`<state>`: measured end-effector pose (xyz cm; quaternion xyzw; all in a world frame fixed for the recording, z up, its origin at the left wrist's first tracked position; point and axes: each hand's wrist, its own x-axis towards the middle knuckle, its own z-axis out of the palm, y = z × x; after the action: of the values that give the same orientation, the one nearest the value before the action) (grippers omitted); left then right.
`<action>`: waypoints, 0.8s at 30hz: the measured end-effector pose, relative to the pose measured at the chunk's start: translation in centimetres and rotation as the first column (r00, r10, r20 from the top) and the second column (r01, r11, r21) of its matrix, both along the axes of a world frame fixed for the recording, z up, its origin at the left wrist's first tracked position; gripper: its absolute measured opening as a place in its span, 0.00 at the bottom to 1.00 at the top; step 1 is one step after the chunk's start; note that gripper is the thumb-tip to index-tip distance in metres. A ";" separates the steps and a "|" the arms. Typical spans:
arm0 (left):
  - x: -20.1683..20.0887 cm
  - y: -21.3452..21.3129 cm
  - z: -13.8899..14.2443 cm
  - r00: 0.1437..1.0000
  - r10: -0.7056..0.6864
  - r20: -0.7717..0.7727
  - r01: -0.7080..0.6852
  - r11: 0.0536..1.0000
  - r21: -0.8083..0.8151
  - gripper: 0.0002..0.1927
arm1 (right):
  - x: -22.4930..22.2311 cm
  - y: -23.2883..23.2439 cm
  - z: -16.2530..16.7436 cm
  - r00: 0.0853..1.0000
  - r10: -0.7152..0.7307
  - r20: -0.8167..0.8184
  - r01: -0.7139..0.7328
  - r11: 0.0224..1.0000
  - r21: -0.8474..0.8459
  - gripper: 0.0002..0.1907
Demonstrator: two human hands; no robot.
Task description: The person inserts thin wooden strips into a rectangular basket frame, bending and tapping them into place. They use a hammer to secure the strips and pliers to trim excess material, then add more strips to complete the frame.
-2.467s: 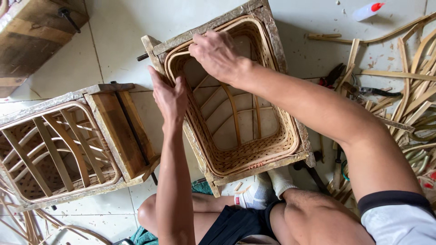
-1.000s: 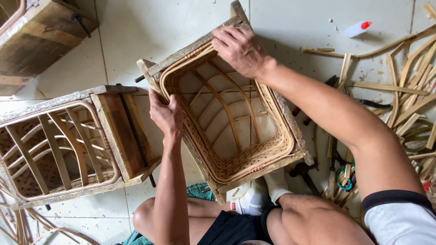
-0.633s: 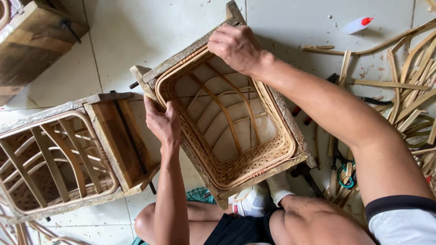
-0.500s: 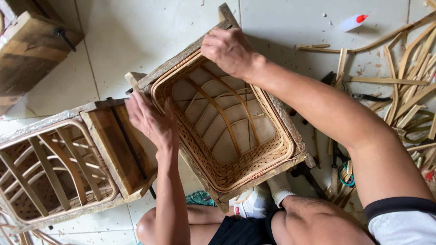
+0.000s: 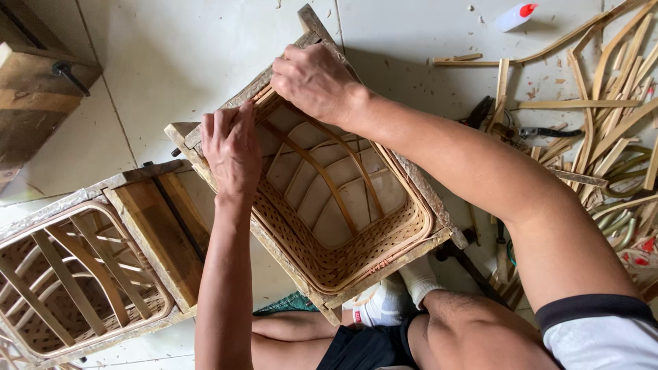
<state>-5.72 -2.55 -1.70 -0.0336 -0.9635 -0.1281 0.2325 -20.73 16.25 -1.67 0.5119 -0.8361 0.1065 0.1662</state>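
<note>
Square woven-cane basket (image 5: 343, 226) in rough wooden frame at frame centre, left hand (image 5: 232, 147) clasped over its left rim, right hand (image 5: 314, 81) gripping upper corner, split bamboo strips (image 5: 603, 103) upper right.

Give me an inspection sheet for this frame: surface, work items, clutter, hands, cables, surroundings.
Surface: pale tiled floor, speckled with wood chips.
Work items: square woven basket in a wooden frame, tilted, open side toward the camera.
Clutter: loose bamboo strips at right; small white bottle with red cap.
Hands: left hand grips the basket's left rim; right hand grips the far rim.
Cables: nothing seen.
Surroundings: second woven basket in its frame lower left; dark wooden block upper left; the person's bent knees below.
</note>
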 end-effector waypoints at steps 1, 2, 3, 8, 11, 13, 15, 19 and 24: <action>-0.1 0.1 0.2 1.000 -0.002 -0.007 0.002 1.000 0.010 0.09 | 0.0 0.0 -0.2 1.000 -0.006 0.017 0.006 1.000 0.006 0.19; -0.2 0.3 0.4 1.000 0.006 -0.012 -0.006 1.000 0.008 0.08 | -0.1 0.0 -0.2 1.000 -0.007 -0.010 0.007 1.000 0.008 0.19; -0.3 0.4 0.6 1.000 0.011 -0.017 -0.011 1.000 0.006 0.07 | -0.1 -0.1 -0.2 0.999 -0.011 -0.038 0.012 1.000 0.009 0.19; -0.4 0.7 1.2 1.000 0.011 -0.001 -0.011 1.000 -0.017 0.06 | 0.7 0.7 2.4 0.985 0.009 0.172 0.012 0.992 -0.124 0.04; 0.3 0.2 1.2 1.000 -0.012 0.005 0.013 0.992 -0.125 0.06 | 2.6 5.0 6.0 0.942 0.022 0.336 0.119 0.912 -0.392 0.22; 1.0 -0.3 0.9 0.999 -0.040 0.008 0.040 0.989 -0.142 0.08 | 3.1 12.2 8.7 0.923 -0.044 0.381 0.202 0.900 -0.386 0.27; 1.8 -0.9 0.2 0.999 -0.040 0.027 0.042 0.996 -0.079 0.10 | 4.4 20.8 10.9 0.879 -0.201 0.433 0.380 0.843 -0.380 0.26; 2.2 -2.2 -2.1 0.999 -0.030 0.018 0.031 0.997 -0.065 0.13 | 7.9 34.4 11.3 0.632 -0.525 0.571 0.723 0.664 -0.190 0.19; 2.4 -3.5 -4.8 1.000 -0.010 -0.029 0.008 0.997 -0.079 0.11 | 14.5 39.3 6.3 0.348 -0.717 0.603 0.836 0.528 0.145 0.10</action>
<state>-3.33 -6.10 -6.53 -0.0491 -0.9642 -0.0904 0.2443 -6.22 55.51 4.65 -0.0300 -0.9679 0.2480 -0.0283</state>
